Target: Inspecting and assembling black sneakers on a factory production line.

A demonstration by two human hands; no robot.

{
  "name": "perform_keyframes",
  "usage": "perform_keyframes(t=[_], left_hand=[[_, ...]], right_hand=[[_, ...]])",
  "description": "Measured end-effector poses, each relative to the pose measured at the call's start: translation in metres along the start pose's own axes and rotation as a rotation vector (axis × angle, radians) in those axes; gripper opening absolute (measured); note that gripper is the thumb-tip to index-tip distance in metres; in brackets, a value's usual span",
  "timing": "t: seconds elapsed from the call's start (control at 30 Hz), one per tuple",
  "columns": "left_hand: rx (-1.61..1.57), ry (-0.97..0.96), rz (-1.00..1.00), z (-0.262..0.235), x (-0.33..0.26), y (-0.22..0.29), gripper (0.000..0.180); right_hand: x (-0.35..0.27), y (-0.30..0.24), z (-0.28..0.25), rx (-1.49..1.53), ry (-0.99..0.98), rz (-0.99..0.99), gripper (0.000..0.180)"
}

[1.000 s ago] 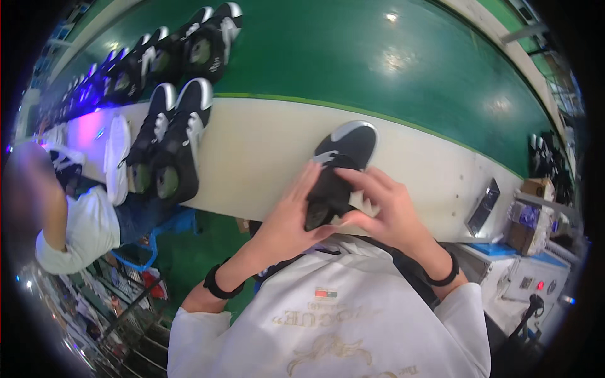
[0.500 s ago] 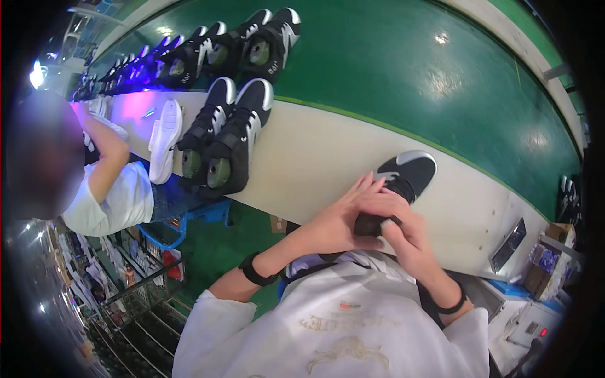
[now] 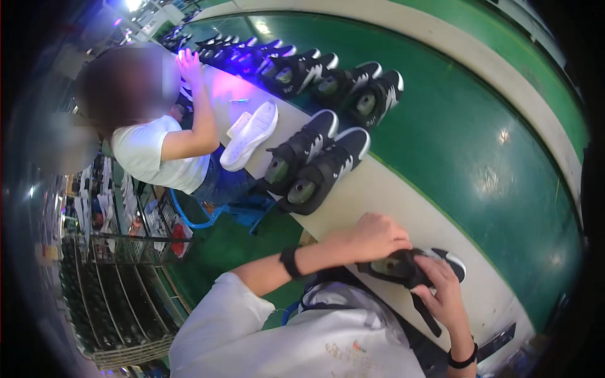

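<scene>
The shoe (image 3: 392, 267) is at the worktop's (image 3: 343, 220) near right, the right hand (image 3: 445, 295) clamped on it; whether the left hand's (image 3: 377, 239) grip (curled, just beside) holds anything, I cannot tell.

Heads up, your left grip (image 3: 381, 238) has its fingertips mostly tucked away, so I can't tell what they're pinching on the black shoe with the pale toe rim (image 3: 394, 268). Your right grip (image 3: 442, 293) blocks the shoe's middle plus the top end of that flat black strap (image 3: 428, 317). Your white cloth shirt (image 3: 302, 349) gets chopped by the bottom edge, print too mushy to read. The white-shirted co-worker's (image 3: 161, 154) head is blurred, and the farthest black shoes (image 3: 220, 41) are tiny smudges.
</scene>
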State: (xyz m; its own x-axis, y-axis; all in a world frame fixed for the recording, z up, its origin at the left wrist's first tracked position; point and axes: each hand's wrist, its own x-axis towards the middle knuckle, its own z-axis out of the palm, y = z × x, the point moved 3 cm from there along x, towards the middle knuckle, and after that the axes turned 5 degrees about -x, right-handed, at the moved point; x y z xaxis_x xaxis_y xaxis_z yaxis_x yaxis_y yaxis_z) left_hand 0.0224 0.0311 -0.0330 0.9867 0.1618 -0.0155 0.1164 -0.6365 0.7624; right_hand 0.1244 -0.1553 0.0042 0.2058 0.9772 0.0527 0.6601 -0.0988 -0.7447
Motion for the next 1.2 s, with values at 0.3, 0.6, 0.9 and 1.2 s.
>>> perform_keyframes(t=[0.3, 0.6, 0.9, 1.2], left_hand=[[-0.091, -0.045, 0.224, 0.013, -0.077, 0.061, 0.014], [-0.543, 0.008, 0.174, -0.032, -0.038, 0.043, 0.026], [-0.067, 0.207, 0.246, 0.024, -0.026, 0.027, 0.040], [-0.202, -0.044, 0.323, 0.021, -0.016, 0.039, 0.040]], right_hand=[[0.020, -0.006, -0.021, 0.062, -0.185, 0.192, 0.061], [0.012, 0.008, 0.013, -0.264, 0.104, 0.027, 0.068], [-0.027, -0.017, -0.027, 0.023, -0.130, -0.092, 0.042], [-0.003, 0.038, -0.009, 0.481, 0.321, 0.630, 0.015]])
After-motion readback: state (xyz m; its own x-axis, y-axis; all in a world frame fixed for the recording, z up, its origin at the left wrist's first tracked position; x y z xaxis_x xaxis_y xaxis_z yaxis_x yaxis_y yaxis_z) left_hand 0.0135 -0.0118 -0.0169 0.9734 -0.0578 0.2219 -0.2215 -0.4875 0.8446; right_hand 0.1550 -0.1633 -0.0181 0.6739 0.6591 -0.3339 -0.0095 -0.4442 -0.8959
